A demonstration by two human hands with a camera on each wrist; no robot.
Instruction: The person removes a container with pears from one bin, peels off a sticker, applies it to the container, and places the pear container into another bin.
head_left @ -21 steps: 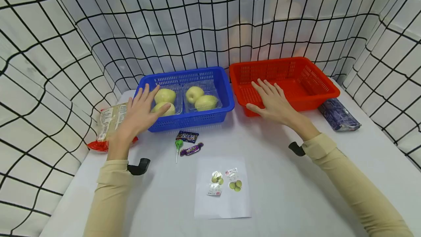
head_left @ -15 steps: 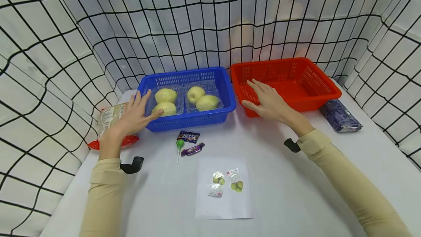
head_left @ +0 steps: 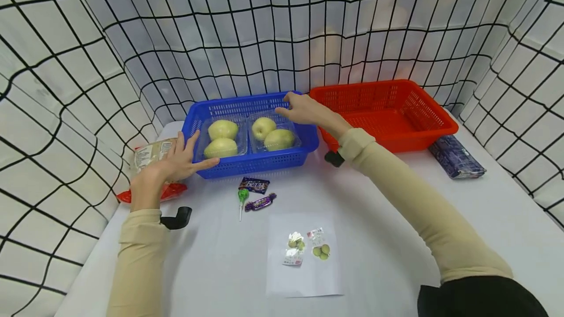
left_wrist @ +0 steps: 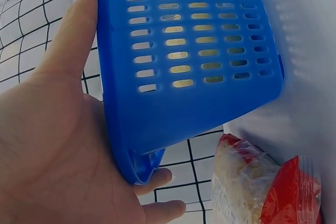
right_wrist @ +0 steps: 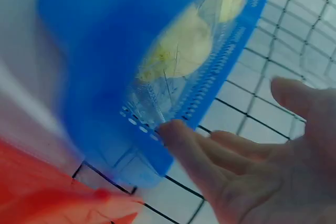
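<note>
A blue plastic basket [head_left: 255, 165] holds two clear plastic boxes, each with two pale yellow-green apples [head_left: 264, 128]. My left hand [head_left: 165, 168] lies against the basket's left end, its thumb and fingers spread. In the left wrist view that palm [left_wrist: 58, 135] meets the rim, with the thumb along it and some fingertips showing beyond. At the basket's right back corner is my right hand [head_left: 306, 110], slightly bent. The right wrist view shows its fingers [right_wrist: 194, 153] by the rim, gripping nothing; whether they touch it I cannot tell.
A red basket [head_left: 418, 138] stands right, beside a dark purple package [head_left: 457, 157]. A red-ended bag [head_left: 147, 155] lies left. In front are a dark wrapped candy [head_left: 254, 185], purple candy [head_left: 261, 203], green lollipop [head_left: 243, 194] and white paper [head_left: 304, 283]. Black netting surrounds the table.
My right hand has moved left from above the red basket to the blue basket's right end. The left hand has come down and slightly left to the blue basket's left end.
</note>
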